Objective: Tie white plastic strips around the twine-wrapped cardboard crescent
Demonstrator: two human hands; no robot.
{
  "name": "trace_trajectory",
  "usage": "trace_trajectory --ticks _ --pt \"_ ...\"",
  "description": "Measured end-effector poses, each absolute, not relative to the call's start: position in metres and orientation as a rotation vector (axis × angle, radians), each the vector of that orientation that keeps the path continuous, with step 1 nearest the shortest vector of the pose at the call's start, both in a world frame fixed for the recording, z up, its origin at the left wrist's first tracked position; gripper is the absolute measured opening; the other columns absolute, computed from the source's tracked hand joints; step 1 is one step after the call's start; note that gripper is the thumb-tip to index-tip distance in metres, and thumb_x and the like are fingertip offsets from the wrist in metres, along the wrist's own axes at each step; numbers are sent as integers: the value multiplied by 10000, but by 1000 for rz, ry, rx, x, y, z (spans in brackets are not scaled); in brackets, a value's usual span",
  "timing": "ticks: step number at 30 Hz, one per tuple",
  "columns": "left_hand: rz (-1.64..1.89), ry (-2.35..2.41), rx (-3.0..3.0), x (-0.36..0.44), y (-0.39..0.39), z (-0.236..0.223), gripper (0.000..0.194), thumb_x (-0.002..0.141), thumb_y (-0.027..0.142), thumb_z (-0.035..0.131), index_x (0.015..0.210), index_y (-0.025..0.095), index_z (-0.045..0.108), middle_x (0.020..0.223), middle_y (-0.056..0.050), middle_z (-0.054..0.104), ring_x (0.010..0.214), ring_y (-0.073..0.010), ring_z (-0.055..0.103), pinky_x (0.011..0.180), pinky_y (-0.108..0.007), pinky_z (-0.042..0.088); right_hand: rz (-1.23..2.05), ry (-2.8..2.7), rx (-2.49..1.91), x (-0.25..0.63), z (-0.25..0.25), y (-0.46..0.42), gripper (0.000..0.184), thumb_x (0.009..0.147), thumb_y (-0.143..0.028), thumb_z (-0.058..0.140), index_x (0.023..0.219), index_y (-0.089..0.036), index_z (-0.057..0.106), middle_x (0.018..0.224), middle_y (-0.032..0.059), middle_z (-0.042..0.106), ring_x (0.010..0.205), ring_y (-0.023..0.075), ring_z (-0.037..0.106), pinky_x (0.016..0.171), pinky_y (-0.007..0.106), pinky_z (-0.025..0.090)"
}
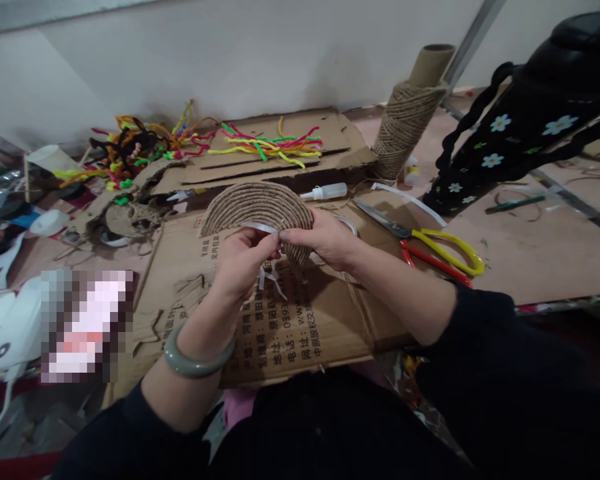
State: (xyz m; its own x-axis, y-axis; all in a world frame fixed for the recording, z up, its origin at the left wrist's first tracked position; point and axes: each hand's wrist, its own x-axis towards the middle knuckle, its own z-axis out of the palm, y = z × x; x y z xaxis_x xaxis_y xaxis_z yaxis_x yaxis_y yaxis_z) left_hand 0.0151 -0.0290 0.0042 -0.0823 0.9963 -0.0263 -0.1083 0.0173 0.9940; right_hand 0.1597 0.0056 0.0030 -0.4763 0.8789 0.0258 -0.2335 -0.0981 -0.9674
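A ridged, curved piece of coiled brown twine (247,200) is held up above a cardboard sheet. My right hand (330,238) grips its right side, thumb on the front and fingers behind, partly hidden. At its lower inner edge my left hand (237,261) is closed in a pinch, with a narrow white strip (261,228) between thumb and forefinger. Both thumbs nearly meet there. Loose white ends (274,280) dangle below my fingers.
Printed cardboard (340,313) lies beneath. Scissors (420,243) with yellow and red handles rest to the right, near a twine spool (405,120) and a black flowered bottle (525,120). Behind are a small glue bottle (327,192) and colourful pipe cleaners (275,143). A blurred-out phone-like object (87,327) is left.
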Motion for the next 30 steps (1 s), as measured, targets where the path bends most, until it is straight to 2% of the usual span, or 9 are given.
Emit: trace_trajectory --ticks 8,12,17,30 --pt "1302 1170 1043 16 -29 6 165 576 222 780 668 138 671 598 10 610 500 -71 507 512 -204 437 1723 -1275 -758 158 3 5 290 613 -238 719 844 -161 561 717 -21 612 647 115 560 635 275 498" --pt "1312 1129 1014 14 -28 6 135 617 224 746 686 141 664 614 8 609 513 -69 516 521 -199 435 1732 -1239 -734 158 0 7 285 611 -247 723 840 -165 574 755 -12 620 667 115 552 658 281 497" --pt "1522 1100 908 10 -24 4 171 679 287 723 641 164 611 573 14 593 494 -69 518 479 -186 399 1732 -1220 -755 157 1 5 271 611 -261 730 813 -176 570 730 -19 592 631 107 514 615 270 481" --pt "1662 1128 846 11 -23 3 169 725 266 657 595 170 609 549 22 587 477 -58 511 475 -185 366 1692 -1247 -763 155 4 2 281 620 -267 715 836 -178 558 757 -20 584 656 107 512 643 276 484"
